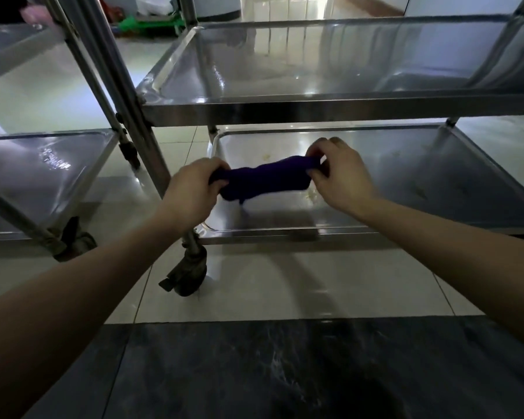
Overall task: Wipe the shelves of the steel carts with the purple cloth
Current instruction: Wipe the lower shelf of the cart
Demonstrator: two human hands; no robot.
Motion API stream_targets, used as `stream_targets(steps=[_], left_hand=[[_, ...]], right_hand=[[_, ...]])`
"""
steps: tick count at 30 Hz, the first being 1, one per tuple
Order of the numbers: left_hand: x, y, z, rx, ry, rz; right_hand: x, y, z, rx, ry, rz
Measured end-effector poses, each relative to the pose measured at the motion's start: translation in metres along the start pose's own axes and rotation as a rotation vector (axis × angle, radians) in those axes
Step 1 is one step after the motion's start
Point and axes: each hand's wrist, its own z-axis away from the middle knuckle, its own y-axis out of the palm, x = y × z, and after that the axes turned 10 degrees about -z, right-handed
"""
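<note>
The purple cloth [262, 179] stretches between 2 hands over the lower shelf [436, 176]: left hand [194, 189] grips its 9 o'clock end, right hand [339, 173] its 3 o'clock end, fingers [327, 143] curled round it.

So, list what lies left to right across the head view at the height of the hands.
Lower steel tray shelf of the left cart → slanted steel cart post → left hand → bunched purple cloth → right hand → bare right part of the right cart's lower steel shelf.
</note>
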Motion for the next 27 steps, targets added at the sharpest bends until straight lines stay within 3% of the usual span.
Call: stream_targets(steps=[2,6,7,10,13,16,19,22,25,27], left_hand=[[0.001,0.014,0.010,0.099,0.045,-0.037],[0.006,0.040,0.038,0.487,0.122,-0.136],[0.008,0.043,0.044,0.558,0.147,-0.162],[0.019,0.037,0.055,0.647,0.178,-0.187],[0.038,0.025,0.074,0.640,0.066,-0.087],[0.068,0.031,0.107,0.537,-0.289,0.036],[0.094,0.042,0.125,0.210,-0.599,0.202],[0.101,0.045,0.101,-0.067,-0.546,0.407],[0.090,0.046,0.064,-0.197,-0.379,0.522],[0.076,0.054,0.044,-0.273,-0.379,0.566]], right_hand=[[-0.012,0.011,0.009,0.060,0.011,0.030],[-0.032,0.032,0.042,0.615,0.179,0.329],[-0.033,0.035,0.048,0.680,0.171,0.384],[-0.019,0.041,0.045,0.588,0.097,0.377],[0.004,0.056,0.028,0.473,0.079,0.286],[0.015,0.093,0.023,0.391,0.135,0.211],[0.011,0.137,0.031,0.413,0.194,0.263],[0.001,0.156,0.025,0.395,0.148,0.336],[-0.005,0.161,0.013,0.393,0.181,0.401],[-0.012,0.167,0.013,0.462,0.222,0.431]])
